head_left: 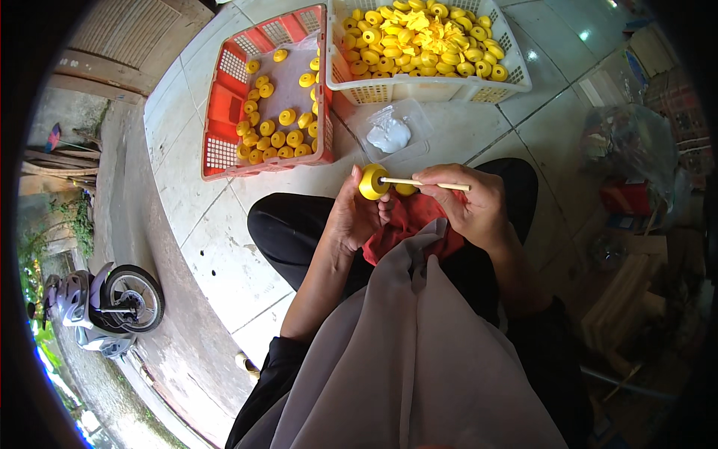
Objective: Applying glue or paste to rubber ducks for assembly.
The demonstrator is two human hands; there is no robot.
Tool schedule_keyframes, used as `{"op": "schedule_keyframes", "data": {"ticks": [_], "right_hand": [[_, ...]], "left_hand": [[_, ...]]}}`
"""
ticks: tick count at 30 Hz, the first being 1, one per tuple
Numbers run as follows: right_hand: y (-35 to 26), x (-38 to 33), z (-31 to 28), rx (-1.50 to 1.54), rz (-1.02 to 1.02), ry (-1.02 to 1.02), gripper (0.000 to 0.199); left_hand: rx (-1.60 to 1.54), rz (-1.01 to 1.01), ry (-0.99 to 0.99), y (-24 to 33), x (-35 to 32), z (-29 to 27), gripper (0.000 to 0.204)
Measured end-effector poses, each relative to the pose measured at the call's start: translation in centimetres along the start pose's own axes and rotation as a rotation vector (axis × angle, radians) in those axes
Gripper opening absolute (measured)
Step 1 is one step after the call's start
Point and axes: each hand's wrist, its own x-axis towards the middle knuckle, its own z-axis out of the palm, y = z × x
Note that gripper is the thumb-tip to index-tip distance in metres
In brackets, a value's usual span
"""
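One yellow ball [370, 182] held in left grip [354, 218] | pale stick [437, 184] pinched in right grip [479, 207] | tip at ball's dark spot

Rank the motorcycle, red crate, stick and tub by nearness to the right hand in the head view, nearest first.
1. Stick: held in the right hand.
2. Tub: ahead, slightly left.
3. Red crate: ahead, farther left.
4. Motorcycle: far left.
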Motion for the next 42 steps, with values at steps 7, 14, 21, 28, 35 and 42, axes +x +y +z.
{"op": "schedule_keyframes", "data": {"ticks": [7, 14, 21, 28, 35, 42], "right_hand": [[-0.1, 0.1, -0.9, 0.030, 0.050, -0.053, 0.010], [1.1, 0.6, -1.3, 0.249, 0.211, 0.072, 0.007], [16.2, 0.8, 3.1, -0.145, 0.275, 0.122, 0.012], [22.1, 1.2, 8.1, -0.151, 0.270, 0.157, 0.011], [23.5, 2.4, 9.6, -0.169, 0.274, 0.139, 0.012], [22.9, 2.6, 7.8, -0.184, 0.297, 0.154, 0.005]], "left_hand": [[-0.010, -0.017, 0.023, 0.2, 0.0, 0.3, 0.049], [-0.048, -0.025, 0.042, 0.5, 0.1, -0.6, 0.050], [-0.011, 0.038, 0.085, 0.6, -0.7, -1.2, 0.050], [-0.068, 0.065, 0.123, 0.4, -1.4, -2.1, 0.054], [-0.091, 0.066, 0.133, 0.5, -1.1, -2.4, 0.056], [-0.118, 0.067, 0.105, 0.7, -0.8, -2.6, 0.054]]}}
